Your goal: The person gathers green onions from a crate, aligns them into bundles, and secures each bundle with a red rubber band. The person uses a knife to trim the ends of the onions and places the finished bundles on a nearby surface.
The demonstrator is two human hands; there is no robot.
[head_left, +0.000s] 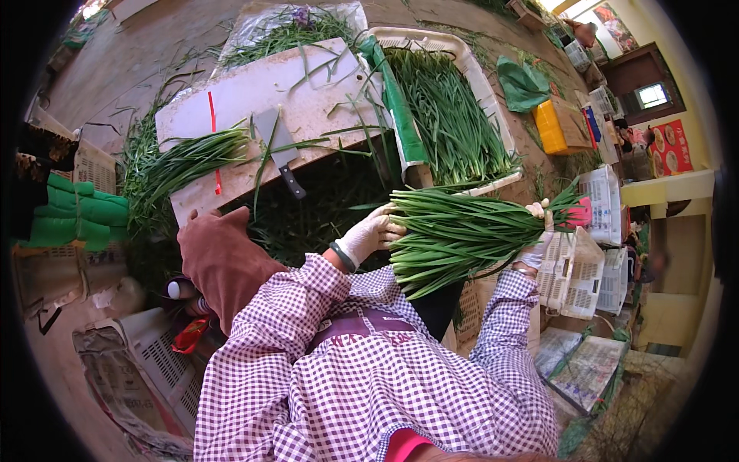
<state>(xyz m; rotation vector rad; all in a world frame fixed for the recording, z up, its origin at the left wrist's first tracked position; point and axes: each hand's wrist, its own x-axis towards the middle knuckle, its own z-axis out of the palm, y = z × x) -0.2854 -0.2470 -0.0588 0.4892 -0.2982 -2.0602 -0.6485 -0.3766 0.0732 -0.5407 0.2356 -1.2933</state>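
Observation:
My right hand (537, 245), in a white glove, grips a large bunch of long green leafy stalks (469, 239) near its right end, by a pink item (581, 209). My left hand (362, 239), also gloved, has its curled fingers on the bunch's left edge. Above my hands, a white board (254, 73) carries a smaller bunch (188, 158), loose leaves, a red strip (212, 112) and a cleaver (273, 138) with a black handle.
A white crate (493, 92) of similar stalks stands beyond, beside leaf trimmings (277, 31) on plastic. Around me are a brown cloth (227, 269), green folded bundles (77, 212), stacked white crates (577, 273) and a yellow object (550, 127) with green plastic.

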